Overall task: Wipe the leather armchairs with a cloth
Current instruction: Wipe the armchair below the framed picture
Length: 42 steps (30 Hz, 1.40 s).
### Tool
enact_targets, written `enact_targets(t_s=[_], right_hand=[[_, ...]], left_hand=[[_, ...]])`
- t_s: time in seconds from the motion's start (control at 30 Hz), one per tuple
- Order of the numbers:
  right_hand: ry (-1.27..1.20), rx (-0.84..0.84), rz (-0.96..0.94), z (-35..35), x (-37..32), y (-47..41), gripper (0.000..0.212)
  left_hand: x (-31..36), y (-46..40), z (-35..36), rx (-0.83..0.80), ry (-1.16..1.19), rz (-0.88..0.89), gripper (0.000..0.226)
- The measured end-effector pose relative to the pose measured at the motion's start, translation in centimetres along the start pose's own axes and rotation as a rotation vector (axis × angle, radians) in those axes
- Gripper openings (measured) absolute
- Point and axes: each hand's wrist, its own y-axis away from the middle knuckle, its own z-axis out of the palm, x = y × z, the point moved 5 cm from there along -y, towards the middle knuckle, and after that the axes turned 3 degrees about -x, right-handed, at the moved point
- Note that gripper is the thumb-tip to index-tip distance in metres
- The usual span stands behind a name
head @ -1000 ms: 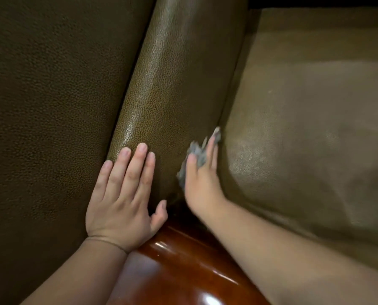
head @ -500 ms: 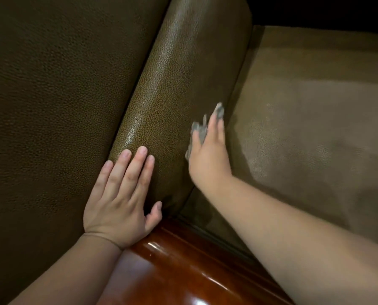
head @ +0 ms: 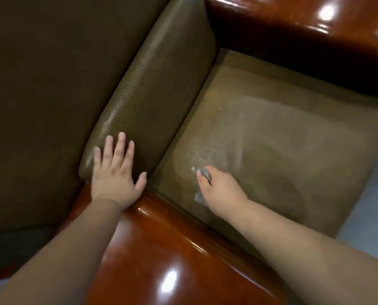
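The right hand's fingers (head: 202,176) curl round a small grey cloth (head: 203,172) and press it to the seat cushion (head: 293,137) near its left edge — most of the cloth is hidden under the right hand (head: 218,190), only 2 scraps showing. The left hand (head: 115,172) lies flat, fingers spread, on the leather armrest pad (head: 161,84). Glossy wooden frame (head: 172,249) borders the armchair — its back is out of view.

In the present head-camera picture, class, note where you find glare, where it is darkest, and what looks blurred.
Head view: bright glare spots sit on the glossy wooden armrest and the far wooden rail; the leather at far left is darkest; the grey cloth under the right hand is smeared, while the left hand looks sharper; straight edges bow towards the corners.
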Motion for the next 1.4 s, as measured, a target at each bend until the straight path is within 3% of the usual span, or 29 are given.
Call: enact_targets(t_s=[0.07,0.1,0.23,0.37,0.7,0.93,1.07,1.4], right_hand=[[0.062,-0.034,0.007,-3.8,0.1,2.8,0.035],[0.085,-0.052,0.012,-5.6,0.0,4.1,0.036],[0.207,-0.144,0.004,-11.9,-1.2,9.8,0.037],[0.292,-0.173,-0.038,-18.2,-2.8,15.6,0.039],[0.477,-0.052,-0.136,-28.9,-3.9,28.6,0.039],[0.312,0.131,-0.076,-32.1,-0.4,39.8,0.040],[0.275,0.159,-0.043,-33.8,2.2,45.1,0.040],[0.235,0.248,-0.022,-42.5,6.1,47.0,0.037]], left_hand=[[5.1,5.0,0.3,-0.294,0.264,-0.150,0.078],[7.8,7.9,-0.2,-0.360,0.374,-0.185,0.074],[15.9,18.8,-6.3,-0.432,0.612,-0.130,0.062],[20.0,23.4,-13.2,-0.569,0.641,-0.004,0.059],[24.2,23.7,-27.6,-0.460,0.551,0.078,0.057],[27.6,29.2,-32.2,-0.315,0.614,0.155,0.059],[29.2,32.0,-32.5,-0.317,0.606,0.167,0.059],[35.4,29.5,-38.8,-0.332,0.564,0.165,0.063]])
